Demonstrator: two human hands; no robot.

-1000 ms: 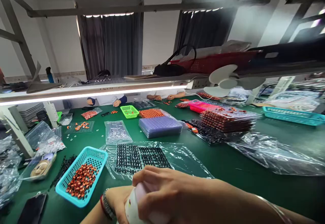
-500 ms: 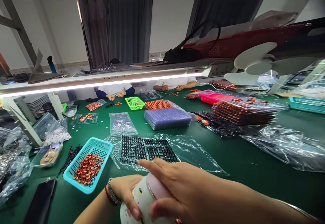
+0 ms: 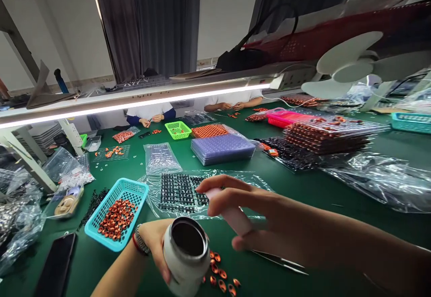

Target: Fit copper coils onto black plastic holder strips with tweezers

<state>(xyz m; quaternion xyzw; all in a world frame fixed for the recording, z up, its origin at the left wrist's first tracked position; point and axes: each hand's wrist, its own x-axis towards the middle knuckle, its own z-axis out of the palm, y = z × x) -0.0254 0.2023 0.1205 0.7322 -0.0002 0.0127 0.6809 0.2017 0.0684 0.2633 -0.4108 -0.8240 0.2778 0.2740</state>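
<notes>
My left hand [image 3: 160,247], with a bracelet at the wrist, is wrapped round a white jar [image 3: 185,265] near the bottom centre. The jar's dark round mouth is uncovered. My right hand [image 3: 249,211] grips a pale pink lid [image 3: 232,214] in the air, to the right of the jar and apart from it. Loose orange pieces [image 3: 222,273] lie on the green table beside the jar. Metal tweezers [image 3: 286,264] rest partly beneath my right hand. Behind my hands, black gridded parts [image 3: 177,191] lie on clear plastic.
A blue basket [image 3: 94,218] of orange pieces and a phone [image 3: 55,265] are at the left. Purple trays [image 3: 222,148] sit mid-table, with stacked orange-and-black trays [image 3: 323,137] at the right. Two people work across the table beneath the lit shelf [image 3: 141,104].
The lid has come off the jar and moved up and right in my right hand. The jar's mouth, the orange pieces and the tweezers now show. The camera view has shifted slightly.
</notes>
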